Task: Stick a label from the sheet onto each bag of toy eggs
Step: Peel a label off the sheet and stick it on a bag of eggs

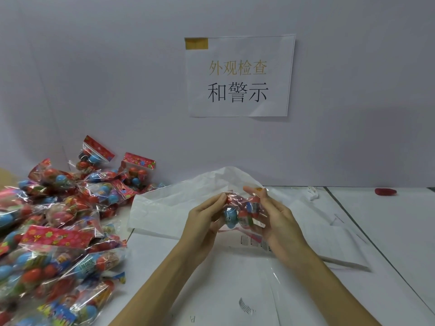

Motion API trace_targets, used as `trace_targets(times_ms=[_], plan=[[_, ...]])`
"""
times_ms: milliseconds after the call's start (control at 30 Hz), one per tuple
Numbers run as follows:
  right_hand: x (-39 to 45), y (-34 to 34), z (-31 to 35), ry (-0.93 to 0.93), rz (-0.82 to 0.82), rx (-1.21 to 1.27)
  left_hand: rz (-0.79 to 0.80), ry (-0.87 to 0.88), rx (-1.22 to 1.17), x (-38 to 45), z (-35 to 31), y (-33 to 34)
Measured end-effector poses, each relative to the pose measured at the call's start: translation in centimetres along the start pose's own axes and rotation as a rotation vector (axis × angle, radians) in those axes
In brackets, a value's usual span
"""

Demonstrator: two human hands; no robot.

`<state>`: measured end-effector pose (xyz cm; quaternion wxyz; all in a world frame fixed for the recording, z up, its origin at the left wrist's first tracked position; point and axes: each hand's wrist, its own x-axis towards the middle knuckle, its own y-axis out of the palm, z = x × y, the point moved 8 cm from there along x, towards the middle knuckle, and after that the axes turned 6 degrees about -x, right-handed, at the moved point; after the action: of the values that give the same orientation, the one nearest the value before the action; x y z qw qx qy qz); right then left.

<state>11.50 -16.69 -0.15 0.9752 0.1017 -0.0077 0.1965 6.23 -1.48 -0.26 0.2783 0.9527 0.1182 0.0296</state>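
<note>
Wall: a pale wall (94,78) stands behind the work area, and a paper sign (240,76) with printed characters is taped on it.
Surface: the white surface (388,231) carries everything; it is covered with sheets of white paper.
Pile of bags: a big pile of bags (54,231) of toy eggs lies at the left side, each bag clear with a red printed header; blue and red eggs show inside.
White sheet: a crumpled white sheet (169,208) lies behind the hands, beside the pile.
Label sheet: the label sheet (249,243) lies flat on the surface, under the hands; the right hand hides part of it.
Left hand: the left hand (202,222) holds the left end of one bag, its fingers (220,198) curled around it.
Right hand: the right hand (277,222) grips the right end, its fingers bent around the plastic.
Held bag: the bag (242,211) is raised above the label sheet, between the two hands.
Red object: a small red object (385,192) lies far right, near the wall.
</note>
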Motion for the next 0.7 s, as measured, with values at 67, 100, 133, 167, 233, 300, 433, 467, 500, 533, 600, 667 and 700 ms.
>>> trace_targets(times_ms=[67,100,133,167,233,300,433,467,500,533,600,667,700], plan=[[0.0,0.1,0.2,-0.032,-0.001,-0.104,-0.042,0.011,-0.051,0.0,0.1,-0.4],[0.0,0.2,0.3,-0.058,0.002,-0.166,-0.064,0.023,-0.053,0.1,0.1,-0.8],[0.0,0.1,0.3,-0.077,-0.001,-0.210,-0.082,0.033,-0.035,0.3,0.1,-1.1],[0.1,-0.1,0.4,-0.092,-0.014,-0.250,-0.097,0.034,-0.009,0.3,0.0,-1.3],[0.2,-0.4,0.6,-0.143,-0.027,-0.377,-0.086,0.023,0.098,0.3,-0.4,-1.2],[0.2,-0.3,0.7,-0.173,0.016,-0.514,-0.031,0.028,0.279,0.2,-0.7,-0.7],[0.0,-0.2,0.4,-0.170,0.066,-0.585,-0.019,0.041,0.324,0.2,-0.5,-1.0],[0.1,-0.2,0.4,-0.162,0.056,-0.581,-0.035,0.037,0.298,0.2,-0.5,-1.1],[0.0,-0.1,0.5,-0.165,0.038,-0.576,-0.049,0.040,0.265,0.2,-0.5,-1.1],[-0.1,-0.2,0.7,-0.195,0.002,-0.599,-0.069,0.053,0.230,0.2,-0.6,-1.2],[-0.7,-0.7,2.3,-0.385,-0.173,-0.806,-0.152,0.129,0.202,0.3,-1.1,-1.8],[-1.7,-0.7,4.1,-0.592,-0.327,-0.929,-0.240,0.253,0.226,0.1,-2.1,-2.5],[-1.9,-0.8,4.2,-0.604,-0.326,-0.888,-0.254,0.308,0.229,0.1,-2.4,-2.6]])
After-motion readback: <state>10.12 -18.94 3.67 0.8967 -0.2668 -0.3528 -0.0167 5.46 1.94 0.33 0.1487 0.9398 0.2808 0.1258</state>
